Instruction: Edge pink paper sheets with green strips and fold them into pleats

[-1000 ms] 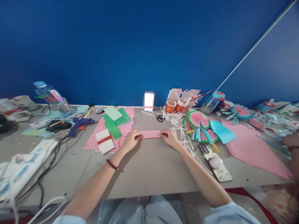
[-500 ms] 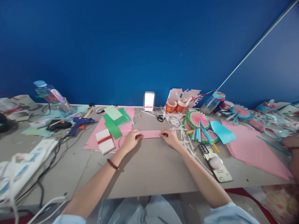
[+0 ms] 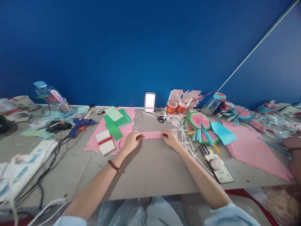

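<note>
A narrow folded strip of pink paper [image 3: 151, 135] lies crosswise in front of me, low over the grey table. My left hand [image 3: 133, 141] is closed on its left end, thumb and fingers pinched together. At the right end, the fingers of my right hand [image 3: 171, 139] pinch the same strip. Left of my left hand are a white block with a red band [image 3: 105, 142] and green paper pieces [image 3: 114, 130] on a pink sheet [image 3: 92, 142]. Black-handled scissors [image 3: 161, 119] lie beyond my right hand.
Right of me are watermelon-patterned paper fans [image 3: 199, 121], a phone [image 3: 219, 171], pink sheets [image 3: 256, 153] and another person's hand [image 3: 289, 142]. Paper cups [image 3: 172, 107] stand at the back. A glue gun [image 3: 78, 125], power strip [image 3: 30, 169] and bottle [image 3: 50, 94] are at left.
Both hands keep their hold at the strip's ends, with hardly any movement. The view has shifted very slightly.
</note>
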Tool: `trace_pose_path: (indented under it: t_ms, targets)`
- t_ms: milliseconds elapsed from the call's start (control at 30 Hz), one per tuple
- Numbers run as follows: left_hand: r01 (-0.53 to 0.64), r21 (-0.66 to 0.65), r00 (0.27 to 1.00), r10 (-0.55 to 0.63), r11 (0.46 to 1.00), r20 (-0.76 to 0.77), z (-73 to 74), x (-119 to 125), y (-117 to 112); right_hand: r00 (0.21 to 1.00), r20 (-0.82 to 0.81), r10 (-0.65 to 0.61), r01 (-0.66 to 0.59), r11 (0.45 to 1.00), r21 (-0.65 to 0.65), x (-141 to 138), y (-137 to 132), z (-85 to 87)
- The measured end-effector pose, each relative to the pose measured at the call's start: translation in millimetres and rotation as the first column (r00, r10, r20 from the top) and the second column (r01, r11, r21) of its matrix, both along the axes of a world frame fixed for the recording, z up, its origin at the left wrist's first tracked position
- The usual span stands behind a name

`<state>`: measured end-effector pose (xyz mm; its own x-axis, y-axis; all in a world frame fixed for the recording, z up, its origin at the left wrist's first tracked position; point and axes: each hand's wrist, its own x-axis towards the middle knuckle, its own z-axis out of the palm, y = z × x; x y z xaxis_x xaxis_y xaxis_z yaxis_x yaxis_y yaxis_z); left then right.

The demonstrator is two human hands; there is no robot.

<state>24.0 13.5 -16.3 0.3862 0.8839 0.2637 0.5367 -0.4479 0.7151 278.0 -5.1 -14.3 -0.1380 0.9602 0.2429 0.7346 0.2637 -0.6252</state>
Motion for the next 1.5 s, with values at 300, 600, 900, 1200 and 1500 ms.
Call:
trace_pose_path:
  t_ms: [300, 600, 900, 1200, 1500]
  targets:
    - [-0.011, -0.015, 1.000, 0.011, 1.000, 0.003, 0.5, 0.5, 1.4, 1.000, 0.005, 0.009, -0.009, 1.000, -0.002, -0.1, -0.2, -0.9]
    - [0.007, -0.039, 0.999, -0.005, 0.999, 0.041, -1.6, -1.5, 3.7, 0.999, 0.019, 0.039, -0.040, 0.999, 0.032, 0.1, -0.8, -4.4]
    - [0.028, -0.074, 0.997, -0.022, 0.997, 0.075, 3.6, -6.0, 6.9, 0.999, 0.017, 0.033, -0.034, 0.999, 0.028, -0.4, -1.4, -3.5]
    - [0.026, -0.069, 0.996, -0.021, 0.997, 0.082, -1.0, -6.3, 7.3, 0.999, 0.021, 0.031, -0.031, 0.999, 0.028, 0.1, -0.4, -5.7]
    - [0.042, -0.047, 0.998, -0.039, 0.998, 0.051, -1.1, -6.2, 5.4, 0.999, 0.001, 0.038, -0.038, 0.999, 0.034, -1.4, -3.3, -3.1]
